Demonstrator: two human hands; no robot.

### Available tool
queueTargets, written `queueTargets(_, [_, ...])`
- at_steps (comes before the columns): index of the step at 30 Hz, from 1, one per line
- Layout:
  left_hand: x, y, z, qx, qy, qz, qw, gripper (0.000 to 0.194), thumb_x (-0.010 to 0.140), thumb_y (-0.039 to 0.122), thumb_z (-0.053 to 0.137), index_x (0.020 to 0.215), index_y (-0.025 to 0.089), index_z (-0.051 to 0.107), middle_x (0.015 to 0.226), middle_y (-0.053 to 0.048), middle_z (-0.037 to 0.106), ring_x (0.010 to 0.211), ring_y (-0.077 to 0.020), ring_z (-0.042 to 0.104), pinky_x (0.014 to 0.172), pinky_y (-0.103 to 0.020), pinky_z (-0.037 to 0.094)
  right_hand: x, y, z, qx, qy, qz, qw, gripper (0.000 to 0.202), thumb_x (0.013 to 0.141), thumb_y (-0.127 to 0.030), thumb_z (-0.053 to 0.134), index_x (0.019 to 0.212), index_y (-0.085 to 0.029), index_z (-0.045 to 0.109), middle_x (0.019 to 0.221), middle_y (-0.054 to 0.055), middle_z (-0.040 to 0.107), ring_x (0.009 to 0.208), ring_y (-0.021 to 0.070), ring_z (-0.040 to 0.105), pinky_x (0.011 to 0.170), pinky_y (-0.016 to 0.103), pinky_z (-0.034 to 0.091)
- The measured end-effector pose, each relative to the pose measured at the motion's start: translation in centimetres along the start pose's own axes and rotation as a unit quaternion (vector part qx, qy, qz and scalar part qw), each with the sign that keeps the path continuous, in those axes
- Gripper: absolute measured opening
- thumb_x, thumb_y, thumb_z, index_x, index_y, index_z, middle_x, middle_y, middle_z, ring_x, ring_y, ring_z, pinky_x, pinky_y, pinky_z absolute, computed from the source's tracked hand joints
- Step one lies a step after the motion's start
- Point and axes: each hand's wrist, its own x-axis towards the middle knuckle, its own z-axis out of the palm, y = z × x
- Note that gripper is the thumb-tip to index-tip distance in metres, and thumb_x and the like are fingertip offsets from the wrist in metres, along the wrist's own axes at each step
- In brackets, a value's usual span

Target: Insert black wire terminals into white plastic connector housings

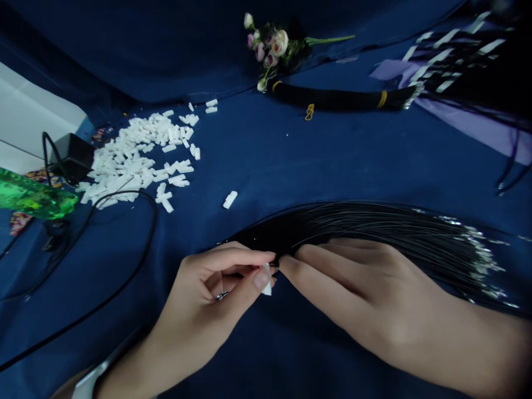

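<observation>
Between thumb and fingers, my left hand (224, 293) pinches a small white tag (266, 282). Close against it, my right hand (357, 293) has its fingertips pressed together on what looks like a thin black cord; most of that cord is hidden by the fingers. Behind both hands lies a thick bundle of black cords (374, 221), with silvery metal clasps (477, 255) at its right end. One loose white piece (230, 199) rests on the blue cloth just beyond my left hand.
White pieces (133, 155) lie heaped at the left, near a black box (70, 158), a green object (37, 194) and a black cable (152, 233). Behind are artificial flowers (278, 44), a tied black bundle (332, 100), a yellow band (309, 112) and tagged cords (449, 55) on purple material.
</observation>
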Motion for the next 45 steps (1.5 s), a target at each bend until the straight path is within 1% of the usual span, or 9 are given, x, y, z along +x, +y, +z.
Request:
queueTargets(7, [-0.1, 0.1, -0.2, 0.042, -0.001, 0.029, 0.999, 0.029, 0.081, 0.008, 0.072, 0.088, 0.034, 0.083, 0.079, 0.009, 0.077, 0.065, -0.0041, 0.073, 0.057, -0.001, 0.054, 0.1, -0.3, 0.1, 0.002, 0.012, 0.002, 1.0, 0.033, 0.1, -0.005, 0.038, 0.088, -0.01, 0.069, 0.069, 0.003, 0.06, 0.057, 0.012, 0.052, 0.05, 0.028, 0.044])
queueTargets(12, [0.4, 0.0, -1.0, 0.039, 0.02, 0.058, 0.997, 0.03, 0.082, 0.007, 0.075, 0.089, 0.035, 0.081, 0.083, 0.013, 0.08, 0.072, -0.0023, 0.075, 0.066, 0.0, 0.054, 0.4, -1.1, 0.0, -0.064, 0.12, -0.007, 0.991, 0.026, 0.095, -0.009, 0.052, 0.079, -0.016, 0.072, 0.084, 0.008, 0.068, 0.08, 0.0197, 0.058, 0.067, 0.033, 0.051])
queueTargets(15, [0.8, -0.2, -1.6, 0.031, 0.03, 0.03, 0.999, 0.024, 0.086, 0.014, 0.075, 0.094, 0.036, 0.08, 0.08, 0.013, 0.082, 0.075, -0.0028, 0.077, 0.069, 0.001, 0.054, 0.1, -1.4, 0.6, -0.014, 0.043, -0.047, 0.998, 0.033, 0.097, -0.007, 0.044, 0.084, -0.016, 0.073, 0.088, 0.007, 0.069, 0.082, 0.0191, 0.057, 0.07, 0.034, 0.047])
queueTargets(18, [1.0, -0.4, -1.8, 0.025, 0.021, 0.008, 0.999, 0.018, 0.088, 0.02, 0.075, 0.096, 0.035, 0.08, 0.082, 0.012, 0.083, 0.077, -0.0037, 0.078, 0.069, 0.0, 0.054, -0.3, -1.4, 1.7, -0.017, -0.024, -0.068, 0.997, 0.031, 0.097, -0.008, 0.044, 0.082, -0.013, 0.071, 0.079, 0.008, 0.062, 0.073, 0.0189, 0.052, 0.065, 0.034, 0.041])
queueTargets(21, [1.0, -0.5, -1.7, 0.025, 0.006, -0.004, 1.0, 0.016, 0.088, 0.022, 0.074, 0.097, 0.033, 0.079, 0.083, 0.01, 0.084, 0.079, -0.0048, 0.078, 0.069, -0.001, 0.054, -0.5, -1.2, 2.5, -0.033, -0.022, -0.067, 0.997, 0.026, 0.094, -0.007, 0.047, 0.08, -0.012, 0.068, 0.075, 0.006, 0.056, 0.07, 0.0181, 0.047, 0.065, 0.033, 0.037])
queueTargets(28, [0.8, -0.2, -1.6, 0.04, 0.004, -0.019, 0.999, 0.013, 0.087, 0.022, 0.073, 0.095, 0.029, 0.08, 0.081, 0.007, 0.083, 0.076, -0.0081, 0.078, 0.065, -0.006, 0.057, -0.4, -1.4, 2.6, -0.049, -0.048, -0.05, 0.996, 0.025, 0.092, -0.004, 0.046, 0.082, -0.012, 0.067, 0.081, 0.008, 0.06, 0.076, 0.0214, 0.049, 0.073, 0.034, 0.04])
queueTargets(32, [0.9, -0.2, -1.5, 0.046, 0.0, -0.019, 0.999, 0.013, 0.087, 0.022, 0.073, 0.095, 0.029, 0.08, 0.08, 0.006, 0.083, 0.075, -0.0096, 0.078, 0.062, -0.008, 0.057, -0.4, -1.2, 2.8, -0.046, -0.039, -0.044, 0.997, 0.022, 0.091, -0.005, 0.048, 0.088, -0.011, 0.068, 0.083, 0.009, 0.061, 0.076, 0.0215, 0.049, 0.07, 0.034, 0.039])
queueTargets(37, [0.9, -0.3, -1.5, 0.059, 0.002, -0.028, 0.998, 0.014, 0.087, 0.024, 0.073, 0.097, 0.031, 0.08, 0.081, 0.006, 0.083, 0.076, -0.01, 0.077, 0.062, -0.008, 0.056, -0.1, -1.3, 2.7, -0.05, -0.049, -0.041, 0.997, 0.025, 0.092, -0.003, 0.045, 0.084, -0.013, 0.066, 0.081, 0.008, 0.061, 0.074, 0.0204, 0.05, 0.069, 0.033, 0.042])
queueTargets(45, [0.9, -0.2, -1.5, 0.06, 0.005, -0.025, 0.998, 0.014, 0.086, 0.023, 0.074, 0.095, 0.03, 0.081, 0.076, 0.006, 0.082, 0.074, -0.0099, 0.077, 0.061, -0.008, 0.056, 0.0, -1.4, 3.1, -0.075, -0.029, -0.05, 0.995, 0.024, 0.093, -0.004, 0.044, 0.091, -0.009, 0.067, 0.084, 0.01, 0.063, 0.076, 0.0223, 0.05, 0.069, 0.034, 0.042])
